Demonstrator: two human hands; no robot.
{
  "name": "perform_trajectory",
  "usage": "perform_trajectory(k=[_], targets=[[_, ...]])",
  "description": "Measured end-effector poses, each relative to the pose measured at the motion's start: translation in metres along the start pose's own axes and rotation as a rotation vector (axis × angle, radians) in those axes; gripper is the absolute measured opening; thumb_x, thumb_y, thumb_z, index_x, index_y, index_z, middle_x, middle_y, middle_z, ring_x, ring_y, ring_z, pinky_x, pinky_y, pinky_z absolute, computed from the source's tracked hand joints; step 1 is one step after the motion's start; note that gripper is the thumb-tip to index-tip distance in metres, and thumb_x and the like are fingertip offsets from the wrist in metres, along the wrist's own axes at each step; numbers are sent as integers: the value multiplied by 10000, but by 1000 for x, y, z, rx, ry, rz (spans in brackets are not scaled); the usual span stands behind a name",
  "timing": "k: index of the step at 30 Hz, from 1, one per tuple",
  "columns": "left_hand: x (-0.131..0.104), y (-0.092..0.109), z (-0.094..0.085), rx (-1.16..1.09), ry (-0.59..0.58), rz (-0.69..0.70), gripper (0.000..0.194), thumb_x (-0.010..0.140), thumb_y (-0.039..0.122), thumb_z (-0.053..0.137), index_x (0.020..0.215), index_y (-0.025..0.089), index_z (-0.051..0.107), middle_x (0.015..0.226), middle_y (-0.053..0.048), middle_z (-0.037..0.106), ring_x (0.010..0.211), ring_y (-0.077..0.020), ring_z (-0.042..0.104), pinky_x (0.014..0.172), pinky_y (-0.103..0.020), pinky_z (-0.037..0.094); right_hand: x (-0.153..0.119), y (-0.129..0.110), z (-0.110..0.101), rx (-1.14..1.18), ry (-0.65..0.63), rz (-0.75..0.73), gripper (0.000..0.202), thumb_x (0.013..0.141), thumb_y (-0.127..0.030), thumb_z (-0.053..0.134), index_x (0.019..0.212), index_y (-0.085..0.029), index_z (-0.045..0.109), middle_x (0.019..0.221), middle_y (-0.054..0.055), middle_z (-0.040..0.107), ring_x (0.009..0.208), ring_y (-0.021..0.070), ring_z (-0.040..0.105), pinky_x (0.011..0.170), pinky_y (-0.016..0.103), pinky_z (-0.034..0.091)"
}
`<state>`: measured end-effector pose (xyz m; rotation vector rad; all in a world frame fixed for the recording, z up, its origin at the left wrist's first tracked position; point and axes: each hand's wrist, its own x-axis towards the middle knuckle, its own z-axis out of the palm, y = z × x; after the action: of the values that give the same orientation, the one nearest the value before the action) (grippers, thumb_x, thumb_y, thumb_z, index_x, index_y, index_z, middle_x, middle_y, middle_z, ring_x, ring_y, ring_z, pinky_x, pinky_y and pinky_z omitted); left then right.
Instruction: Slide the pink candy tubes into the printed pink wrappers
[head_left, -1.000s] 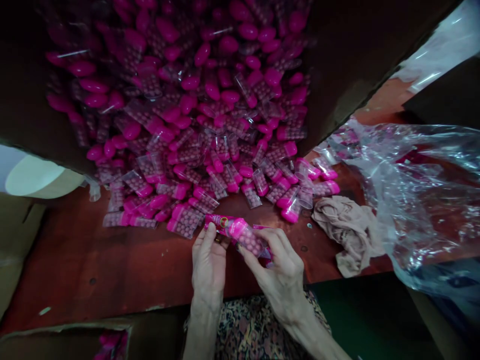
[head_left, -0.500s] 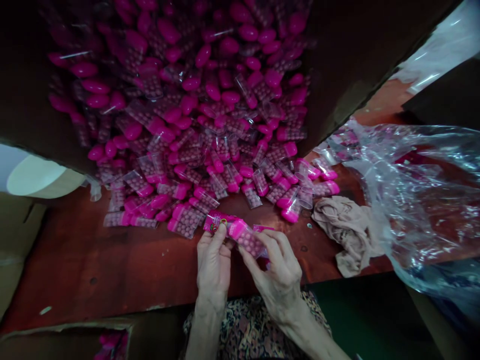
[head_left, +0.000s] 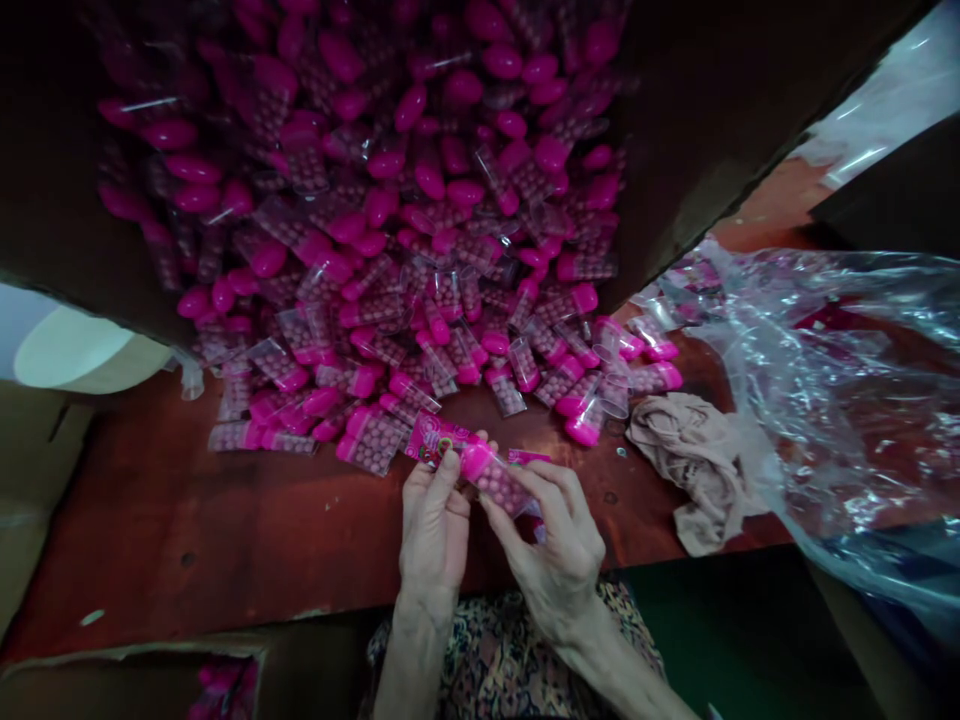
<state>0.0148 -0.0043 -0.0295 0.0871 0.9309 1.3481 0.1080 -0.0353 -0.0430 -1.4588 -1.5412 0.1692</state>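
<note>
The person's left hand (head_left: 436,530) pinches a pink label (head_left: 435,437) between thumb and fingers; the right hand (head_left: 559,525) grips a clear tube (head_left: 495,478) of pink beads, its pink cap beside the label. Both hands are above the red table (head_left: 247,530). Beyond them, many similar tubes (head_left: 420,290) spill from a dark box (head_left: 690,130). A crumpled cloth (head_left: 694,465) and clear plastic (head_left: 847,400) lie to the right.

L hand (head_left: 436,520) was up w/ thumb atop curled fingers, forearm running down toward 6 o'clock. R hand (head_left: 559,525) was bent inward, fingertips pointing approx. 10 o'clock, thumb beneath, forearm slanting off to 5. Both were bare & close tog.
</note>
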Motion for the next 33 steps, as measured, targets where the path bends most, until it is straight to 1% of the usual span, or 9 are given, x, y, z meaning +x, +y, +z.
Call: perform_trajectory(k=[5, 9, 13, 15, 17, 22, 26, 29, 33], targets=[[0, -2, 1, -6, -16, -66, 175, 688, 226, 724, 809, 105, 690, 816, -113, 737, 885, -235, 672, 875, -375, 477, 0, 1, 1, -38, 55, -80, 260, 754, -83, 653, 986, -182, 591, 894, 74, 577, 783, 190, 588, 657, 327, 544], [1, -3, 2, -23, -17, -62, 228, 639, 255, 762, 807, 117, 693, 815, -108, 738, 879, -254, 675, 879, -409, 478, -2, 2, 2, -7, 64, -84, 283, 747, -83, 664, 1001, -186, 594, 902, 71, 583, 795, 188, 598, 662, 326, 549], [0, -4, 0, -55, -4, -34, 291, 587, 306, 794, 800, 137, 693, 830, -102, 739, 922, -284, 662, 894, -448, 466, -2, 1, 1, 87, 43, -5, 257, 733, -107, 678, 957, -198, 591, 876, 46, 581, 771, 178, 605, 657, 325, 552], [-2, -4, 0, -73, -6, -44, 316, 584, 342, 791, 802, 135, 694, 848, -115, 737, 955, -300, 648, 896, -461, 462, -2, 0, 0, 119, 12, 56, 244, 728, -132, 685, 940, -202, 588, 867, 37, 585, 770, 180, 610, 667, 336, 553], [-4, -4, 0, -72, -27, -48, 323, 593, 347, 785, 820, 136, 696, 877, -124, 734, 981, -307, 636, 898, -463, 460, -2, 0, 0, 124, 0, 72, 249, 727, -140, 687, 946, -202, 587, 875, 40, 590, 781, 185, 615, 678, 344, 554], [-4, -6, 3, -43, -70, -13, 252, 624, 265, 774, 843, 166, 698, 900, -99, 735, 968, -285, 645, 898, -451, 460, -3, 4, 1, 63, 49, -12, 266, 732, -124, 683, 968, -204, 592, 880, 51, 591, 770, 188, 615, 659, 345, 559], [-3, -10, 5, -27, -25, -21, 215, 656, 282, 750, 806, 139, 696, 815, -106, 737, 912, -274, 664, 869, -434, 478, -4, 6, 3, 14, 79, -61, 290, 722, -103, 687, 979, -198, 594, 900, 72, 592, 777, 196, 616, 639, 342, 566], [-2, -12, 3, -22, 9, -35, 203, 698, 299, 714, 781, 114, 695, 773, -110, 734, 861, -256, 678, 848, -410, 492, -4, 7, 4, -10, 65, -78, 279, 733, -108, 676, 984, -198, 593, 891, 73, 593, 775, 196, 618, 629, 336, 572], [-1, -12, 0, -14, 22, -19, 186, 681, 280, 728, 746, 110, 690, 748, -102, 732, 828, -245, 684, 840, -396, 496, -5, 7, 5, -19, 54, -102, 290, 740, -99, 666, 998, -206, 587, 885, 68, 599, 775, 193, 621, 626, 333, 573]])
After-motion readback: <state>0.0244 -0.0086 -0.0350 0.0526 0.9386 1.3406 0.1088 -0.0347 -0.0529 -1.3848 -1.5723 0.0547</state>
